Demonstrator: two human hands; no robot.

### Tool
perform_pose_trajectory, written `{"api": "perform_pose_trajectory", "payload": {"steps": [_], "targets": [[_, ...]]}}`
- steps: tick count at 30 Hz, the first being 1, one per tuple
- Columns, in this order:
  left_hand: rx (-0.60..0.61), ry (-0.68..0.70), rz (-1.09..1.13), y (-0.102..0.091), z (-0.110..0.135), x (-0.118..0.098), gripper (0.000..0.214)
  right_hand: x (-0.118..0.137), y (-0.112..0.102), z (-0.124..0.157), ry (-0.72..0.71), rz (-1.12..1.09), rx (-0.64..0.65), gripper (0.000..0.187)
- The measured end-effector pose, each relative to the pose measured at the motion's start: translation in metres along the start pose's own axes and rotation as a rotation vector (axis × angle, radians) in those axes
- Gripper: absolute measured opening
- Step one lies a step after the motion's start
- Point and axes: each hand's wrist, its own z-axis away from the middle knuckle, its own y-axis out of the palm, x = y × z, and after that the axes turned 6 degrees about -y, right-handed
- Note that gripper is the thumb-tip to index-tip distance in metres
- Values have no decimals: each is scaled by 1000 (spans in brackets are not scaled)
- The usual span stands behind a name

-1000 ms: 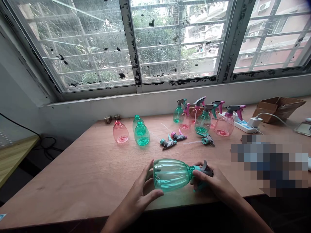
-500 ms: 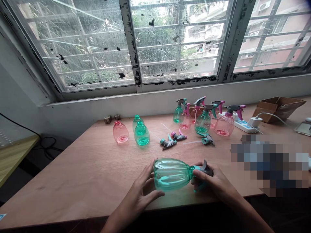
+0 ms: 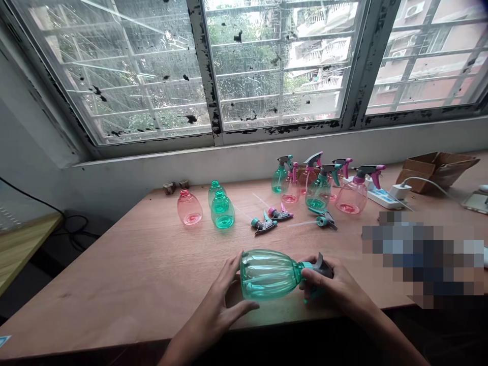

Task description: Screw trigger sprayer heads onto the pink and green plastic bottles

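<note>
A green see-through spray bottle [image 3: 269,274] lies sideways in the air above the table's front edge, its base to the left and its grey and teal spray head [image 3: 323,267] to the right. My left hand [image 3: 224,295] is cupped around the base, fingers behind it and thumb below. With thumb and fingers, my right hand [image 3: 335,284] grips the neck and spray head, covering part of the trigger. Beyond them lie three loose spray heads: a teal one [image 3: 264,223], a pink one [image 3: 280,213] and another teal one [image 3: 324,219], with thin clear tubes.
Headless bottles, one pink [image 3: 189,207] and two green [image 3: 222,210], stand at centre left. Several bottles with heads, including a large pink one [image 3: 351,197], stand at the back right. Near them are a power strip [image 3: 385,199] and a cardboard box [image 3: 434,172]. A blurred patch covers the right side.
The bottle and both hands have shifted very slightly, with the grip unchanged. Everything on the table stays where it was.
</note>
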Motion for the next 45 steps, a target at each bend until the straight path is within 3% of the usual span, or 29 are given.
{"api": "perform_pose_trajectory", "payload": {"steps": [4,8,14,19,26,31,39,45], "targets": [[38,14,44,0,0,-1,92,1,1,0,-4,25,3,33],[68,-7,117,-1,1,-4,75,2,1,0,-5,23,-4,35],[5,70,-24,0,3,-2,75,4,2,0,25,23,-11,38],[9,61,-2,-1,5,-3,83,6,4,1,51,7,-36,41],[23,80,-143,-4,7,1,69,8,5,2,56,-30,-88,43],[51,60,-120,-6,8,6,87,7,5,2,62,-39,-78,44],[-11,96,-185,-3,9,2,71,9,4,4,48,-38,-63,42],[-9,70,-152,-5,8,0,88,8,4,3,24,-4,-30,45]]}}
